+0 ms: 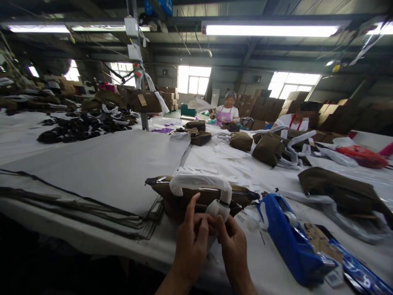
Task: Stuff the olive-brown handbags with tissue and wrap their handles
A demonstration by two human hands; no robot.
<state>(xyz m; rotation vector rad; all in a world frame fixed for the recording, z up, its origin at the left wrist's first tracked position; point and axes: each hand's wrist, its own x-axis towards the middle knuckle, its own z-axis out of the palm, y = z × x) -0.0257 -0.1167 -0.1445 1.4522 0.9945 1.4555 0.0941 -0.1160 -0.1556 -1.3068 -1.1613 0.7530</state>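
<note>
A dark olive handbag [175,200] with a zipper along its top stands on the table in front of me. White padding covers its arched handle [202,181]. At the handle's right lower end sits a lump of white wrapping [218,209]. My right hand [235,243] pinches the lower edge of this wrapping between thumb and fingers. Close beside it, my left hand [193,241] has its thumb and bent fingers closed at the same wrapping, while its index finger points up against the bag. The fingertips partly hide the spot they grip.
A blue tape dispenser [291,241] stands right of the bag, near a blue printed package [359,262]. Stacked flat sheets [123,168] lie left. More olive bags [340,190] are to the right. Two people work across the table; a metal post [144,121] rises from it.
</note>
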